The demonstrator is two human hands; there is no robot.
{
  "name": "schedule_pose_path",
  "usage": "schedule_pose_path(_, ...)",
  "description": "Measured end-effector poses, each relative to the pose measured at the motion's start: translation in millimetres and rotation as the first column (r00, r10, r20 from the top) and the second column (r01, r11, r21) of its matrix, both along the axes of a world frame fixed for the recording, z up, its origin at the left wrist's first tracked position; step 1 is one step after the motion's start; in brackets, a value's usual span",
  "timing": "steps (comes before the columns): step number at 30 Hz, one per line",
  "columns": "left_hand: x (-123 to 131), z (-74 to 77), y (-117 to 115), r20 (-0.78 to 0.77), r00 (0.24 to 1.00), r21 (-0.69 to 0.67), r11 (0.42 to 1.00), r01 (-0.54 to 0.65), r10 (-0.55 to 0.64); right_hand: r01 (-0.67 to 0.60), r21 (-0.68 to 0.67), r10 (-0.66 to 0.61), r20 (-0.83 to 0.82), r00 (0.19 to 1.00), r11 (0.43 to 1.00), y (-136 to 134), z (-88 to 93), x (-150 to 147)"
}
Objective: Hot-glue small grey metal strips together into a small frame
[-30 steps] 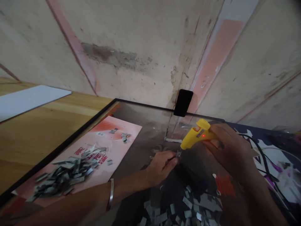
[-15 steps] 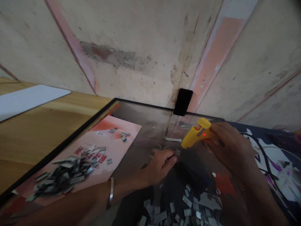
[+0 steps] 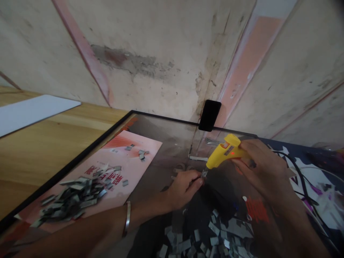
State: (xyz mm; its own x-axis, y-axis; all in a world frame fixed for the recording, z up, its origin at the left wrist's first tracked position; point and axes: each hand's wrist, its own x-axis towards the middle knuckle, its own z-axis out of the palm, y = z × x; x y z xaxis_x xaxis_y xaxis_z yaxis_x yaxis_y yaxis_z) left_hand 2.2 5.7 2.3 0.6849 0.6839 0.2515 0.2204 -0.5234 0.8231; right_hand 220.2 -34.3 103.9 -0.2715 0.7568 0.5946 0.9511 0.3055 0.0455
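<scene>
My right hand (image 3: pixel 259 163) is wrapped round the handle of a yellow glue gun (image 3: pixel 221 154), whose small red light is lit. Its nozzle points down and left, at a small shiny grey piece (image 3: pixel 204 172). That piece is pinched between the thumb and fingers of my left hand (image 3: pixel 185 188), low over the dark glossy board (image 3: pixel 166 143). Whether the nozzle touches it I cannot tell. Close in front lie several loose mirror-like pieces (image 3: pixel 197 235), and more are heaped in a pile (image 3: pixel 73 197) on a pink booklet (image 3: pixel 142 145) at the left.
A black phone (image 3: pixel 210 115) leans at the board's far edge against the wall (image 3: pixel 161 86). Beside the right forearm run a black cable (image 3: pixel 302 175) and white scraps (image 3: pixel 328 204). A white sheet (image 3: pixel 34 111) lies on the wooden table (image 3: pixel 67 132).
The glue gun has come slightly down and left, so its nozzle is now at the small piece. My left hand has barely moved.
</scene>
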Motion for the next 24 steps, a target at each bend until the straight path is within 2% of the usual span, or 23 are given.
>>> schedule_pose_path(5,5,-20.3,3,0.065,0.998,-0.026,0.999,0.023,-0.022,-0.006,-0.016,0.006,-0.006,1.000,1.000,1,-1.7,0)
schedule_pose_path(9,5,-21.0,3,0.073,0.997,-0.010,1.000,0.014,-0.013,-0.003,-0.013,0.003,0.010,1.000,1.000,0,-0.1,0)
schedule_pose_path(13,3,-10.3,1,0.031,0.999,0.001,1.000,-0.017,0.017,0.002,0.008,-0.002,0.047,0.999,1.000,0,1.0,2)
schedule_pose_path(20,-4,23.1,-2,-0.143,0.989,0.014,0.999,-0.036,0.038,-0.005,0.051,0.001,0.077,0.997,0.999,1,-1.8,7)
schedule_pose_path(24,-6,35.4,-4,-0.197,0.979,0.050,0.998,-0.043,0.052,0.002,0.053,-0.005,0.058,0.998,0.999,1,-1.4,6)
